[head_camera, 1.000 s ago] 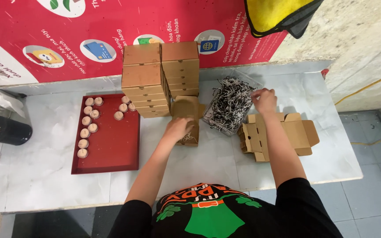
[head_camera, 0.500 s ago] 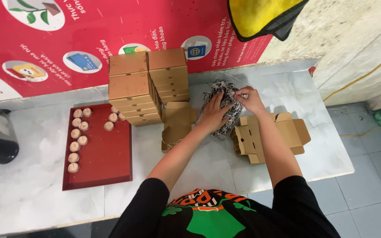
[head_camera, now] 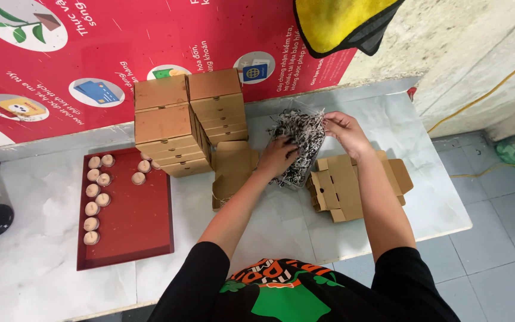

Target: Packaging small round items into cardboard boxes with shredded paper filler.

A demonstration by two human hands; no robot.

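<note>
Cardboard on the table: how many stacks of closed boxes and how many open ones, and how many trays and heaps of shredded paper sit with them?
Stacks of closed cardboard boxes: 2
Open cardboard boxes: 2
Red tray: 1
Heap of shredded paper: 1
Total: 6

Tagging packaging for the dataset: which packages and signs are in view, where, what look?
Stacked closed brown cardboard boxes: two stacks at the wall.
Open brown cardboard box: left of the shredded paper.
Flat unfolded brown cardboard box: table right.
Red poster with round pictures: back wall.
</note>
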